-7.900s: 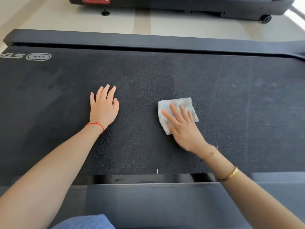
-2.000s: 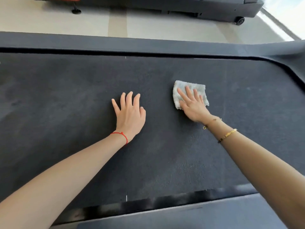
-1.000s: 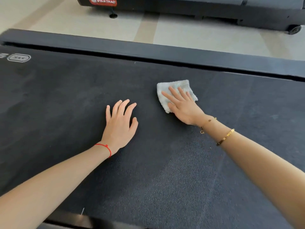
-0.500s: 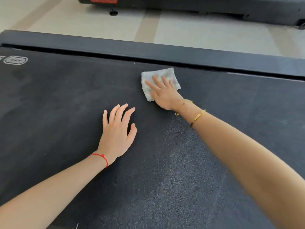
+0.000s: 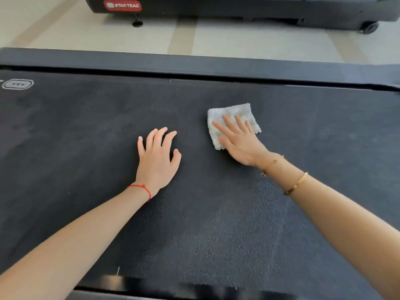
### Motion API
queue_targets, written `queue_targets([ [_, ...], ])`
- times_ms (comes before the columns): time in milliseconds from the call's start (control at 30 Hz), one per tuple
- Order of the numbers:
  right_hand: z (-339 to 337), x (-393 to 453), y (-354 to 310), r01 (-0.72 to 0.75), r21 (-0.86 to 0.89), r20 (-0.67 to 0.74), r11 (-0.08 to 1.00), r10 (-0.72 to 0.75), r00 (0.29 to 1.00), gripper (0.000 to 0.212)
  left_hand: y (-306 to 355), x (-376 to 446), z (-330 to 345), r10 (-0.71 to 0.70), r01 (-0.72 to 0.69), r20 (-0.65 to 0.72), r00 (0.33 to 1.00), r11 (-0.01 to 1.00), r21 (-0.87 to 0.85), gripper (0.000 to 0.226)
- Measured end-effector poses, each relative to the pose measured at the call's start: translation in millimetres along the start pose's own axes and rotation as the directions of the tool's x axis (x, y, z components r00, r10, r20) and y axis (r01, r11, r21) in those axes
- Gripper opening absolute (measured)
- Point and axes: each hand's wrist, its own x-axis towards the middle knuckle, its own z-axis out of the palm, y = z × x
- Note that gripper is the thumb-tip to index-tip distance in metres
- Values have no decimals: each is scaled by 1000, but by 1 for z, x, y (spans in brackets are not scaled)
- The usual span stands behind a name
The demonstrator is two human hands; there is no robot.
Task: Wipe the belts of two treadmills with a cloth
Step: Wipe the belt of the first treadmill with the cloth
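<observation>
A dark textured treadmill belt [image 5: 86, 148] fills most of the head view. A small folded light grey cloth [image 5: 233, 112] lies on it, right of centre. My right hand [image 5: 238, 141] presses flat on the cloth with straight spread fingers, covering its lower half. My left hand [image 5: 157, 159] rests flat on the bare belt to the left of the cloth, fingers spread, a red string at the wrist. A second treadmill [image 5: 238, 7] with a red STAR TRAC label stands across the floor at the top.
The belt's far side rail [image 5: 194, 61] runs across the view above the hands. Beyond it lies pale tiled floor [image 5: 238, 40]. A white logo mark [image 5: 18, 84] sits on the belt at far left. The near rail edge [image 5: 151, 294] shows at the bottom.
My right hand has slid the cloth back toward me and to the right, away from the far rail. My left hand stays planted on the belt.
</observation>
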Motion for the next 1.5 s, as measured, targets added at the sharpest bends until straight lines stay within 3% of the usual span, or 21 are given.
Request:
queue_targets([
  [133,11,-66,-15,136,-10,25,991,-136,990,49,-2,-1,1,2,-2,4,1000,1000,-3,49],
  [300,1,-63,-6,-90,-2,9,996,90,996,49,-4,-9,-3,17,-16,51,999,1000,-16,50],
  [367,3,-68,-20,-111,-5,4,994,111,994,49,-6,-17,-6,21,-20,61,998,1000,-18,50],
  [600,40,-161,-100,230,-92,97,969,-221,970,51,-17,-44,-9,68,-66,39,997,997,-50,49],
  [833,52,-187,-115,310,-60,97,949,-303,948,50,-17,-45,-9,63,-62,19,998,997,-54,49],
  [933,41,-176,-87,223,-181,87,958,-210,974,51,-18,-45,-11,64,-63,28,998,997,-44,49],
  [1000,32,-168,-74,71,-94,61,993,-65,996,50,-17,-46,-11,62,-61,39,997,998,-33,49],
  [1067,29,-169,-79,27,-21,62,999,-25,998,51,-16,-45,-10,62,-62,44,997,998,-3,50],
  [1167,44,-186,-117,211,-118,110,970,-199,974,52,-13,-45,-10,57,-58,35,998,998,22,50],
  [1267,65,-209,-166,391,-51,161,919,-379,911,52,-14,-45,-9,66,-66,29,997,998,22,49],
  [1500,63,-209,-145,310,16,114,951,-309,944,49,-17,-45,-11,81,-81,41,996,997,2,49],
])
